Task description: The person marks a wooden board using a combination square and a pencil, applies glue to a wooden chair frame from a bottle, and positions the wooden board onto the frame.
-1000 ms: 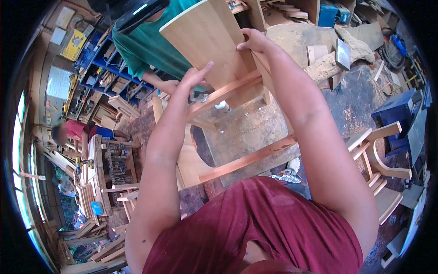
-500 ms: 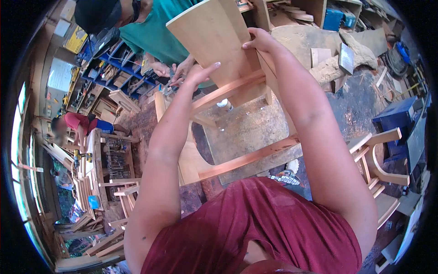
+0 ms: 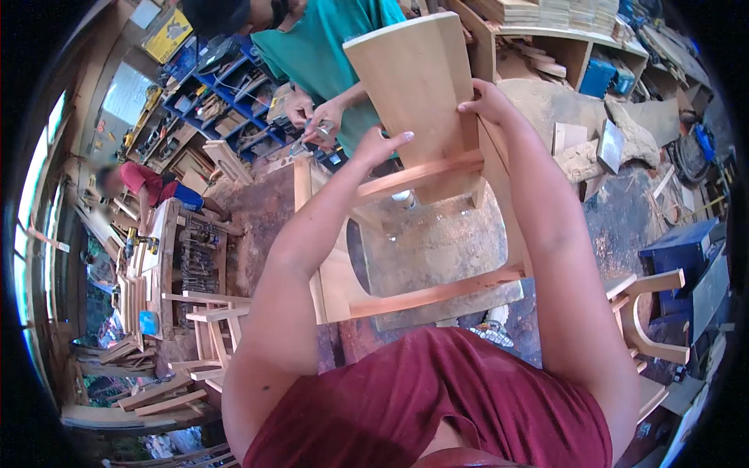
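Observation:
A pale wooden chair frame (image 3: 421, 295) stands in front of me, with a broad, slightly curved wooden panel (image 3: 417, 78) rising at its far side. My right hand (image 3: 488, 103) grips the panel's right edge, thumb on the front face and fingers behind. At the panel's lower left is my left hand (image 3: 382, 146), its thumb stretched out against the wood; its other fingers are mostly hidden. Across from me, a co-worker's hands (image 3: 318, 121) hold a small tool (image 3: 299, 147), too small to name, by the top of the frame's left post.
A white container (image 3: 403, 200) shows through the frame, beyond its far rail. Wooden chairs stand at left (image 3: 221, 331) and right (image 3: 651, 316). Another person (image 3: 140, 183) bends over a workbench (image 3: 160, 242). Blue shelving (image 3: 222, 101) holds tools, and a blue box (image 3: 677, 253) sits at right.
The view has shifted, so the frame and panel appear farther right and lower. The co-worker's hands have come nearer the left post. My hands keep about the same places on the panel.

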Action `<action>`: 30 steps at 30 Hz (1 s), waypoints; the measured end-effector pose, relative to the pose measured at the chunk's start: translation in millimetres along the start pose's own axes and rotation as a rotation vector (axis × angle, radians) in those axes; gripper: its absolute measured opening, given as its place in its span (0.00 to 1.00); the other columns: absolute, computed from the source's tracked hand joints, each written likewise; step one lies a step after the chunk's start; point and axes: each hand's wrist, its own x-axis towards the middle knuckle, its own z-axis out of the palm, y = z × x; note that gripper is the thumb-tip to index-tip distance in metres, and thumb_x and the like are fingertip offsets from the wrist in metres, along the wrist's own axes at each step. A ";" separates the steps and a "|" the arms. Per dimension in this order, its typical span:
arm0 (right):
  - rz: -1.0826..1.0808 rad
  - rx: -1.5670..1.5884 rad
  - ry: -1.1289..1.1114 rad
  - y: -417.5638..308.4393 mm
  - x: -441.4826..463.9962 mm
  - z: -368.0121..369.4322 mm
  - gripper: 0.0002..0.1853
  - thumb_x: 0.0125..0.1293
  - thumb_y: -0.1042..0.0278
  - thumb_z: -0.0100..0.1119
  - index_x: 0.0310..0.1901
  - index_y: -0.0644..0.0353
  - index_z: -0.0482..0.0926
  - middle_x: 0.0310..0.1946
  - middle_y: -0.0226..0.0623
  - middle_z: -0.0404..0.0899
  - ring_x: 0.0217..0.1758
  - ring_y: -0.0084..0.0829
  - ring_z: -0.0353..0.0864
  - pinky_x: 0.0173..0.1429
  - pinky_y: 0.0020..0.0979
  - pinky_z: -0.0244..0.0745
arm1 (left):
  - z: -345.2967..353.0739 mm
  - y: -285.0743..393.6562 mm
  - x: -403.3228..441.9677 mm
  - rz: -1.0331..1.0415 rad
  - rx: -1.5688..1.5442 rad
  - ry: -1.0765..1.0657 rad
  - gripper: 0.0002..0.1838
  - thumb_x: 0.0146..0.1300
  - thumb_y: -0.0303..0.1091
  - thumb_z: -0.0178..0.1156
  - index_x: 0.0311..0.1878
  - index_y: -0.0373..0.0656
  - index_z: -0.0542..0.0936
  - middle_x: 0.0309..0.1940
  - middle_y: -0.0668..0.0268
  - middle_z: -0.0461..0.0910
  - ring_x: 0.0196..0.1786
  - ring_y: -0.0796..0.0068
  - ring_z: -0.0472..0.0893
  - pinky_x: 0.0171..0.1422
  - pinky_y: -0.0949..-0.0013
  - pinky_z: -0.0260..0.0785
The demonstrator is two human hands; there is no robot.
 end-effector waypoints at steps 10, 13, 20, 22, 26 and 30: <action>0.049 0.029 -0.014 -1.4 -2.0 0.1 0.28 0.50 0.76 0.74 0.55 0.64 0.76 0.44 0.35 0.83 0.48 0.27 0.78 0.55 0.31 0.72 | 2.0 -18.2 5.2 0.114 -0.006 0.060 0.37 0.53 0.54 0.70 0.55 0.32 0.73 0.38 0.59 0.82 0.35 0.76 0.80 0.42 0.71 0.74; 0.087 0.127 -0.028 -16.0 -9.6 1.6 0.28 0.51 0.78 0.73 0.55 0.64 0.75 0.46 0.35 0.82 0.49 0.26 0.78 0.56 0.31 0.72 | 1.9 -19.7 5.3 0.104 -0.068 0.012 0.36 0.54 0.53 0.70 0.55 0.31 0.73 0.41 0.56 0.83 0.39 0.73 0.83 0.45 0.70 0.75; 0.098 0.121 -0.023 -28.7 -14.8 2.2 0.28 0.52 0.82 0.69 0.56 0.63 0.75 0.47 0.34 0.82 0.50 0.24 0.78 0.56 0.29 0.73 | 1.8 -11.9 0.3 0.096 0.018 0.043 0.37 0.54 0.52 0.70 0.56 0.31 0.73 0.45 0.52 0.83 0.45 0.67 0.84 0.50 0.68 0.74; 0.059 0.145 -0.015 -21.6 -12.2 3.0 0.27 0.52 0.82 0.69 0.56 0.63 0.75 0.47 0.33 0.82 0.49 0.24 0.79 0.56 0.28 0.74 | 3.8 -19.6 4.9 0.169 0.009 0.069 0.38 0.53 0.52 0.70 0.57 0.30 0.72 0.47 0.53 0.82 0.45 0.66 0.83 0.52 0.67 0.74; 0.096 0.120 -0.025 -19.4 -10.0 0.4 0.26 0.52 0.82 0.69 0.55 0.64 0.75 0.45 0.33 0.82 0.47 0.24 0.79 0.56 0.29 0.74 | -0.1 -13.6 3.0 0.119 0.027 0.044 0.43 0.48 0.56 0.71 0.61 0.34 0.70 0.51 0.50 0.80 0.52 0.60 0.81 0.57 0.63 0.72; 0.048 0.121 -0.021 -12.8 -9.6 1.2 0.26 0.52 0.80 0.70 0.54 0.64 0.75 0.43 0.33 0.82 0.45 0.24 0.78 0.54 0.29 0.74 | 2.7 -18.0 7.0 0.129 -0.046 0.027 0.42 0.48 0.56 0.71 0.59 0.35 0.72 0.52 0.50 0.80 0.53 0.59 0.81 0.58 0.63 0.71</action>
